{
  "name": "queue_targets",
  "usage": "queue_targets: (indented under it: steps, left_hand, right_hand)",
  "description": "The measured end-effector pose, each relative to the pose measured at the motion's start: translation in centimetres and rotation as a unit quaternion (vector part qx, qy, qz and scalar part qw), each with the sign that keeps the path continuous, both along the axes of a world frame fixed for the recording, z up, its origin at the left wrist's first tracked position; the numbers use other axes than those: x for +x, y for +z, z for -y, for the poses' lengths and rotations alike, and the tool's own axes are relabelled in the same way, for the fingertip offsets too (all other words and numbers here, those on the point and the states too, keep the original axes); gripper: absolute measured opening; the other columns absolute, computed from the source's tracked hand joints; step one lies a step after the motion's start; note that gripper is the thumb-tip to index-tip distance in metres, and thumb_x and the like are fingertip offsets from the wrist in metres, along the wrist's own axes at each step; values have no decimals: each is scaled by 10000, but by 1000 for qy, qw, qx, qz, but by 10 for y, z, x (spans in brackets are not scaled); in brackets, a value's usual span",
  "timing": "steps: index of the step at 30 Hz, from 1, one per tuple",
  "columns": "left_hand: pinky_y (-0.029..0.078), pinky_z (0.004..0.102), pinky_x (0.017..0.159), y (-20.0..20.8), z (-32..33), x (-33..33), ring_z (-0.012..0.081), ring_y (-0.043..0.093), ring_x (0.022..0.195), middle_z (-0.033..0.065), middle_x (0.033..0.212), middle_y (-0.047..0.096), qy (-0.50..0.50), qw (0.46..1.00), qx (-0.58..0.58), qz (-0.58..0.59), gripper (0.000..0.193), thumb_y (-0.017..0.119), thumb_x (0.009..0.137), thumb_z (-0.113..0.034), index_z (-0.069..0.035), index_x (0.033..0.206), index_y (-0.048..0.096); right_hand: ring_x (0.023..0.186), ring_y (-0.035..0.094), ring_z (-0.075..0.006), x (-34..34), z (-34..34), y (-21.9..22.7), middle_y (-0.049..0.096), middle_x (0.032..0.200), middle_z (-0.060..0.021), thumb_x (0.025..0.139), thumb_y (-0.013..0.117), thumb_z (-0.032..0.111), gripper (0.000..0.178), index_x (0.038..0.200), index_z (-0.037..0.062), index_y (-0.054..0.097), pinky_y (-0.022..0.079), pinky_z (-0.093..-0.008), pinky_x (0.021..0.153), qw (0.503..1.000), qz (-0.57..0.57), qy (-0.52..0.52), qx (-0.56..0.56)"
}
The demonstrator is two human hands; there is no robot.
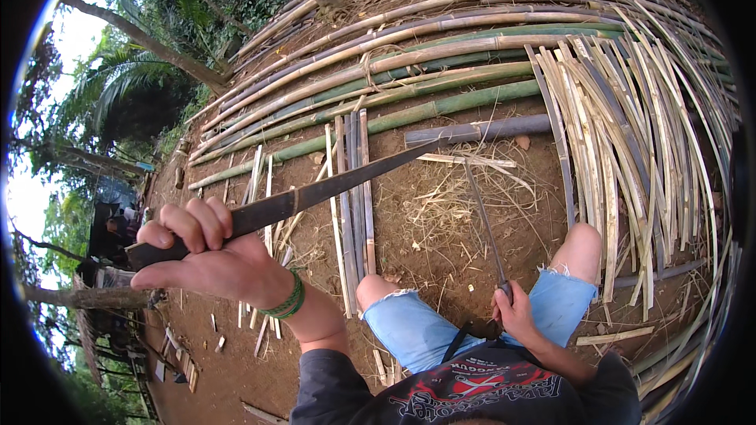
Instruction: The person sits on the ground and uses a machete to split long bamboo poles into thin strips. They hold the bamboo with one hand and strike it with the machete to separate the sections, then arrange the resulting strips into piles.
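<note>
A long, dark brown, flat bamboo strip (331, 187) slants across the person's left side, its near end gripped between the curled fingers and thumb of the left hand (206, 245). The right hand (513, 313) closes around the handle of a long, thin-bladed knife (483, 216) between the knees. Beyond, pale split bamboo slats (610, 181) and long green-and-tan bamboo poles (457, 102) lie on brown earth (236, 299).

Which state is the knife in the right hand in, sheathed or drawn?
Drawn: the knife shows bare along its length beyond the right hand, with nothing covering it.
</note>
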State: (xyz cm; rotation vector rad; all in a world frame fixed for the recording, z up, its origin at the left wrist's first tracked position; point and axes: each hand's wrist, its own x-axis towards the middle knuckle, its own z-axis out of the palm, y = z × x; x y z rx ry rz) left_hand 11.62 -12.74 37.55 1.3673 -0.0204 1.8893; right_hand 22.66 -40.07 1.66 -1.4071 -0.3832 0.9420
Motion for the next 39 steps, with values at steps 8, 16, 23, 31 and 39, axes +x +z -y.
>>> queue_targets:
  steps: [8, 16, 23, 31, 39]
  left_hand:
    - [141, 234, 371, -46, 40, 36, 66, 180, 383, -34, 536, 231, -64, 997, 26, -29, 606, 271, 918, -731, -143, 783, 330]
    - [130, 251, 382, -64, 75, 39, 76, 198, 403, -23, 549, 248, -57, 997, 57, -9, 595, 277, 932, -717, -138, 799, 302]
    - [130, 254, 401, -72, 84, 31, 76, 181, 416, -17, 557, 237, -20, 998, 61, 0, 587, 295, 940, -706, -135, 807, 319]
    - [183, 196, 408, -67, 76, 42, 50, 238, 454, -38, 614, 271, 161, 985, -11, 55, 524, 405, 955, -638, -119, 877, 409]
    - [173, 207, 429, -64, 70, 37, 54, 218, 459, -38, 630, 270, 190, 978, -55, 60, 569, 339, 935, -698, -132, 891, 384]
  right_hand:
    - [538, 455, -62, 25, -52, 119, 487, 631, 8, 992, 544, 286, 266, 928, 28, 525, 360, -263, 482, 979, -8, 137, 150]
    - [502, 546, -239, 10, -76, 188, 484, 558, -109, 970, 557, 323, 337, 901, -6, 540, 392, -369, 490, 913, 146, 215, 313]
    - [506, 532, -309, 17, -79, 189, 487, 579, -143, 969, 567, 309, 327, 895, -8, 537, 396, -385, 496, 925, 133, 248, 256]
    - [503, 541, -366, -9, -99, 178, 505, 572, -160, 972, 551, 331, 344, 888, -2, 528, 386, -409, 469, 942, 100, 214, 237]
    - [489, 555, -353, -22, -106, 179, 526, 559, -171, 960, 569, 279, 318, 865, -24, 539, 408, -422, 468, 940, 130, 189, 251]
